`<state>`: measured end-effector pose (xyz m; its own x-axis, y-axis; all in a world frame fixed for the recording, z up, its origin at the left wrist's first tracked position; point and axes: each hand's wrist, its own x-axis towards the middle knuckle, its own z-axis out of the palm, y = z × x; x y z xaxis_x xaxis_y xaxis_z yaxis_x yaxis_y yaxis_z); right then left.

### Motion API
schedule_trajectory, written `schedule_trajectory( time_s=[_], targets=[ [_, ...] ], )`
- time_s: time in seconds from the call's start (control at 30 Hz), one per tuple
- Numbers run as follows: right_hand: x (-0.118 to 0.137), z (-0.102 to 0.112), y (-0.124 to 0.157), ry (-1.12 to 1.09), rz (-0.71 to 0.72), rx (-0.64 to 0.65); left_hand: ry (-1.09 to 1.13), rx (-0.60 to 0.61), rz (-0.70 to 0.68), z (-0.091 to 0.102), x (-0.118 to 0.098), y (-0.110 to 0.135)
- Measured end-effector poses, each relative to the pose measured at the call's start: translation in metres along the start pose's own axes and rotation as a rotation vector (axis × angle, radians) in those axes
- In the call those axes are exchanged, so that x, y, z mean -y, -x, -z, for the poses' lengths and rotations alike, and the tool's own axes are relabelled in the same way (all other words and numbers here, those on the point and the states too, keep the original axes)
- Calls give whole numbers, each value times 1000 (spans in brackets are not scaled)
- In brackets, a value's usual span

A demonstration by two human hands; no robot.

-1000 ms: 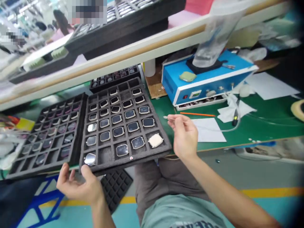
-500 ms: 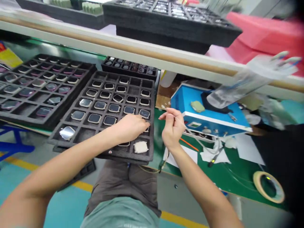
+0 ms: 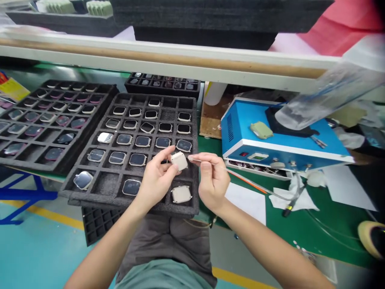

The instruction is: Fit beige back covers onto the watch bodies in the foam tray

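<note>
Two hands meet in the head view, just above the near right corner of a black foam tray (image 3: pixel 104 185).

Left hand (image 3: pixel 158 176): thumb and fingers pinch a white square piece (image 3: pixel 179 160) by its edges. The piece is lifted clear of the tray and tilted, with its pale face toward the camera.

Right hand (image 3: pixel 213 180): thumb and forefinger are pressed together on a thin probe (image 3: pixel 197 160), the other fingers curled under. The probe tip points left and sits just beside the right edge of the white square piece; I cannot tell whether they touch. A thin hose (image 3: pixel 255 187) runs away from the right hand to the right, across the green bench (image 3: pixel 300 228).

Below the left hand's fingers, a second white piece (image 3: pixel 181 194) lies in a tray cell. The cells beyond and to the left of the left hand hold dark-faced square parts with pale rims; a few cells are bare.

Left of the left hand, well apart, lies another foam tray (image 3: pixel 51 116) of similar parts. A smaller tray (image 3: pixel 162 82) stands beyond both hands, under the shelf (image 3: pixel 150 60).

Right of the right hand and beyond it sits a blue box (image 3: pixel 270 136) with a green pad (image 3: pixel 261 129) on top. White paper (image 3: pixel 249 200) lies on the bench just right of the right wrist, with crumpled tissue (image 3: pixel 296 198) further right. A tape roll (image 3: pixel 371 239) sits at the far right edge.
</note>
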<state>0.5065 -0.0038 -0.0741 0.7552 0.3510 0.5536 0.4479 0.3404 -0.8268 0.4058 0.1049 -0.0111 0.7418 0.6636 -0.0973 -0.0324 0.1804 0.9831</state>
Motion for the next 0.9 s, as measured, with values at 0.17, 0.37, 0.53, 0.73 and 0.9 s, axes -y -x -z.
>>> schedule_trajectory(
  time_s=[0.17, 0.37, 0.53, 0.73, 0.9],
  targets=[
    [4, 0, -1, -31, 21, -49, 23, -67, -51, -4, 0, 7],
    [6, -2, -8, -77, -13, -86, -94, 26, -101, -1, -20, -5],
    [8, -1, -13, -50, -24, -135, -146, 99, -57, 1, -33, -19],
    [6, 0, -7, -31, -19, -78, 75, -85, 54, -4, -4, 5],
    [7, -1, -2, -74, -90, -53, 84, -112, 40, -9, 4, 15]
  ],
)
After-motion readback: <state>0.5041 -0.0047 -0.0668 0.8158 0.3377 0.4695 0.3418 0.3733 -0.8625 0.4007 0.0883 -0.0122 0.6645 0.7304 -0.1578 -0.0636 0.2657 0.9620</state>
